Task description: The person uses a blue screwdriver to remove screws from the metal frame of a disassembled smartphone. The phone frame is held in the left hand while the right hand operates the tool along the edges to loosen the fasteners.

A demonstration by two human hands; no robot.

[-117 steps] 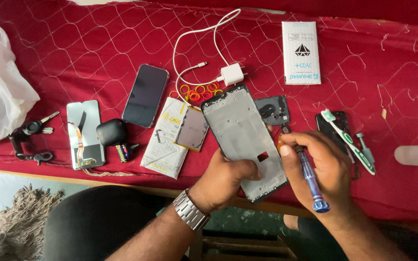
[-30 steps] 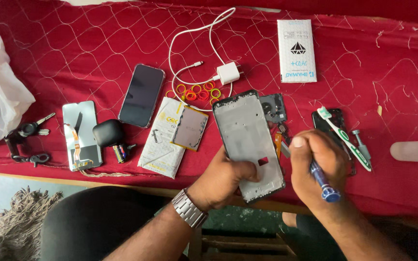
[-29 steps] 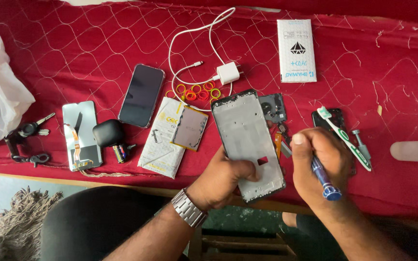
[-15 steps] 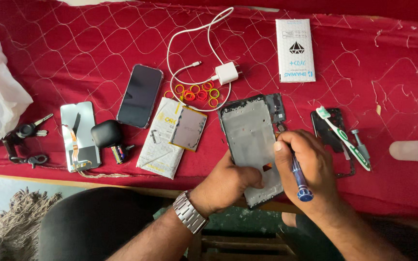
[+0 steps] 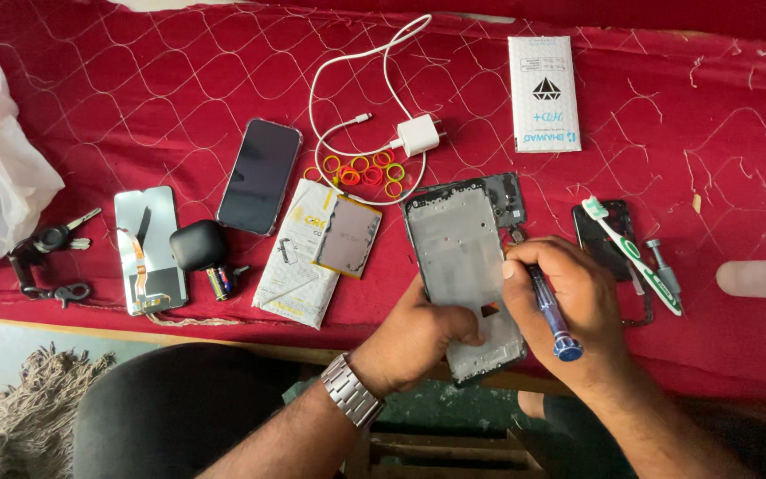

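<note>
Opened grey rectangular phone frame [image 5: 465,266] on the red-clothed table [image 5: 90,106], pinned at its 6 o'clock end by left hand [image 5: 418,341], fingers clamped. Right hand [image 5: 569,306], fingers clamped on blue-handled screwdriver [image 5: 550,306], tip at the frame's 3 o'clock edge. Apparently mid-disassembly: bronze flat battery [image 5: 348,237] and detached screen panel [image 5: 146,248] already out at 9 o'clock, frame work unfinished.

A single head-worn camera looks steeply down from close above onto the red quilted cloth-covered desk [image 5: 135,98], its near wooden edge crossing the lower frame.

Left hand [image 5: 427,333] curled flat, right hand [image 5: 569,306] fisted, knuckles up
</note>
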